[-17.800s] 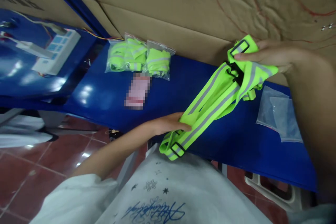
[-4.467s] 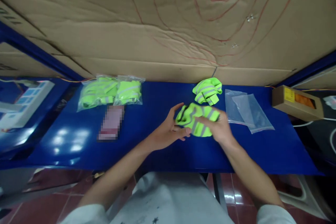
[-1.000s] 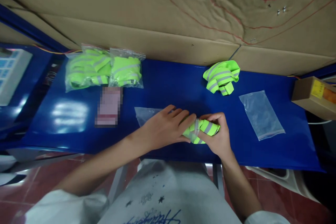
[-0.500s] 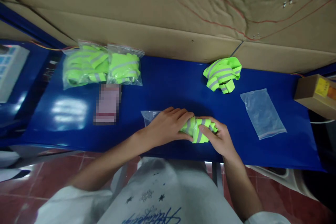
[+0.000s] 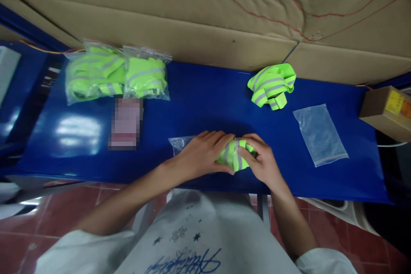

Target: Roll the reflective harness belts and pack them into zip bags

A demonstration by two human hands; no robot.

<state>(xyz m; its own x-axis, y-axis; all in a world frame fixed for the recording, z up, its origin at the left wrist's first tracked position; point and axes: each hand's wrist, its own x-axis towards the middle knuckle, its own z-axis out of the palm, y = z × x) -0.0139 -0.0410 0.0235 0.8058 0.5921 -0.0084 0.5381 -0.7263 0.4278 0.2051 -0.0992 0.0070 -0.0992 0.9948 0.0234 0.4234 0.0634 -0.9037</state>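
Observation:
A folded neon-yellow reflective strap (image 5: 236,159) with grey stripes lies between my two hands near the table's front edge. My left hand (image 5: 203,150) is curled around a clear plastic bag (image 5: 180,143), and part of the strap is inside it. The bag's closed end sticks out to the left beyond my fingers. From the right, my right hand (image 5: 262,159) grips the strap's other end, thumb on top and fingers behind. Most of the bag's mouth is hidden by my hands.
Two clear bags of neon-yellow straps (image 5: 146,78) rest at the back left, above a blurred pinkish rectangle (image 5: 125,124). A loose strap bundle (image 5: 272,85) sits at the back. To the right are a flat clear bag (image 5: 321,135) and a cardboard box (image 5: 383,109). A cardboard wall (image 5: 192,38) borders the blue table (image 5: 205,94).
My right hand has moved left toward my left hand. Less of the strap shows outside the bag. My view has shifted slightly.

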